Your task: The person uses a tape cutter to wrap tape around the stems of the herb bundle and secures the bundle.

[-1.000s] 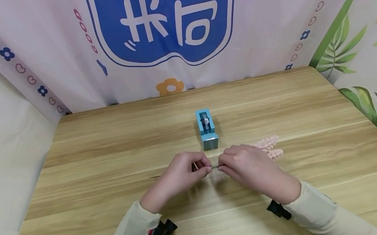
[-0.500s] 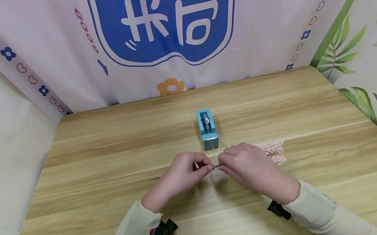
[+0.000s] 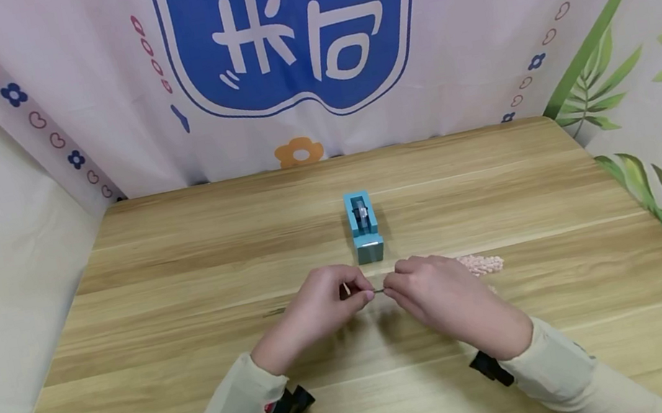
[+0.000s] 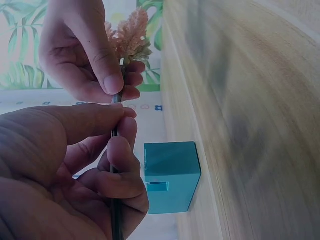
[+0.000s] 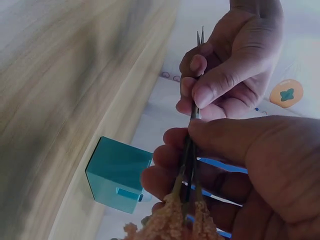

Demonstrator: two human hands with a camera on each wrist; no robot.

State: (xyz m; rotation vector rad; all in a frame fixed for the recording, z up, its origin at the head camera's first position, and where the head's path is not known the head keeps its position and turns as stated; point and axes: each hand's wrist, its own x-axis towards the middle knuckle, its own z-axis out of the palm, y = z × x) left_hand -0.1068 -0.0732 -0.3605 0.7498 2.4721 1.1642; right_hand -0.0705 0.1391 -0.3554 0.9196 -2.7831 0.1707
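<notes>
Pinching dark stems point(image 5: 188, 157), we had both grips narrow: our left hand point(image 3: 324, 303) and right hand point(image 3: 427, 289) each held tight, just a sliver of stem showing between them! Out leftward poked the bare stem ends point(image 5: 200, 37); beyond the right side, pink flower heads point(image 3: 481, 264) peeked out, all of it raised above the bench point(image 3: 185, 275). How far along were we? Gathering looked done, in our judgement, the stems lying close together; whether tape bound them we could not tell, fingers hiding so much. Left to do, we reckoned: finishing at the pinch, then setting the stems down. Ahead stood the blue tape dispenser point(image 3: 368, 248), untouched, its roll point(image 3: 361, 214) seated inside. Behind it all hung a printed curtain point(image 3: 125, 153).
</notes>
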